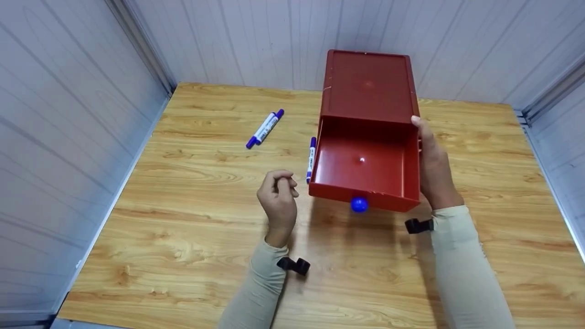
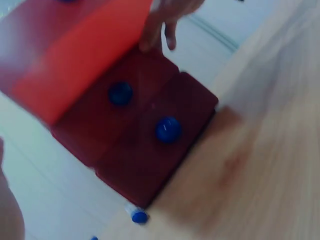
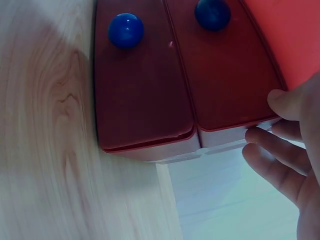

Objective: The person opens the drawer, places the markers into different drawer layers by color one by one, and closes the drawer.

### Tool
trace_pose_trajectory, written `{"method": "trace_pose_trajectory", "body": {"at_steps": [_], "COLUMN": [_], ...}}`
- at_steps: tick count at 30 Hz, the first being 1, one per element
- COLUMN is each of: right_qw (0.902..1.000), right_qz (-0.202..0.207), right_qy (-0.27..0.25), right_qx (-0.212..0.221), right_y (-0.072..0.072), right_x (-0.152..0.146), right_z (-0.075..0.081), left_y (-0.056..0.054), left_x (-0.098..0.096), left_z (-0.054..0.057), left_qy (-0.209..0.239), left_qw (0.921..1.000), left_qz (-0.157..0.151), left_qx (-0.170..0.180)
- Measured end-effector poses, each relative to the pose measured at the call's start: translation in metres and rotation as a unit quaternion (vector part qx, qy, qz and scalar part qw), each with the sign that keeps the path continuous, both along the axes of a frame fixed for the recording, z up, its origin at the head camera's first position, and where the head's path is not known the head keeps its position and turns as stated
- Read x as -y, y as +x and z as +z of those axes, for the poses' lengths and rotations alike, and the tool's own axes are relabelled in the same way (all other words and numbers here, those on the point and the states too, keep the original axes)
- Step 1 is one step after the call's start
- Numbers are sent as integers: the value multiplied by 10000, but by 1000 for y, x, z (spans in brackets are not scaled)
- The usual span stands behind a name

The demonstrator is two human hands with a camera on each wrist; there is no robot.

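A red drawer unit [image 1: 368,87] stands at the back of the table, its top drawer [image 1: 363,160] pulled far out. The drawer's inside is bare, and a blue round knob [image 1: 359,204] sits on its front. Two lower drawers [image 3: 145,95] with blue knobs are pushed in. My right hand [image 1: 436,169] rests against the unit's right side, thumb at the front corner and fingers along the side wall. Left of the drawer front, my left hand [image 1: 279,201] hovers with loosely curled fingers and nothing in them. A marker [image 1: 311,160] with blue caps lies between that hand and the unit.
Two more blue-capped markers [image 1: 266,129] lie side by side toward the back left of the wooden table [image 1: 183,228]. White panel walls [image 1: 237,41] enclose the back and both sides. A black wrist mount [image 1: 293,265] sits on each sleeve.
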State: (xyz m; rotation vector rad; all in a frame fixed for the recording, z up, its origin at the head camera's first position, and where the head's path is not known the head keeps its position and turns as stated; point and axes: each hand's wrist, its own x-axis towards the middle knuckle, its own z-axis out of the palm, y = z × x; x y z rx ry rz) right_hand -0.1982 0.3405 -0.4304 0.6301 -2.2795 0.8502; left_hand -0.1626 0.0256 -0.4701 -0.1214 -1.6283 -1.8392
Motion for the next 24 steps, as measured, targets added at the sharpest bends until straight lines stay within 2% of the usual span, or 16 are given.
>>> {"method": "trace_pose_trajectory", "body": {"at_steps": [2,5,7,9,11,12,15,17,20,24], "right_qw": [10000,9999,9998,9998,9997,9996,9992,9993,9990,9992], "right_qz": [28,134,178,172,168,160,170,60,-30,-67], "right_qy": [-33,-63,-80,-128,-182,-197,-285,-292,-359,-310], "right_qx": [0,2,13,35,77,104,204,220,253,252], "right_y": [0,-1,-1,-2,-2,-3,-4,-3,-1,-2], "right_x": [0,1,1,0,0,0,-1,-1,-1,3], "right_z": [1,3,3,4,5,5,4,3,0,-2], "left_y": [-5,-13,-20,-27,-35,-37,-43,-45,-49,-53], "left_x": [1,2,3,4,5,5,6,5,3,5], "left_z": [-4,-9,-13,-17,-21,-23,-28,-30,-35,-38], "left_qy": [-15,-204,-488,-967,-1673,-2106,-3269,-3886,-4552,-4982], "left_qw": [9985,9911,9835,9726,9589,9496,9169,8963,8702,8487], "left_qz": [-184,-606,-868,-1049,-1048,-983,-759,-656,-591,-477], "left_qx": [525,1166,1508,1834,2037,2101,2161,2035,1792,1712]}}
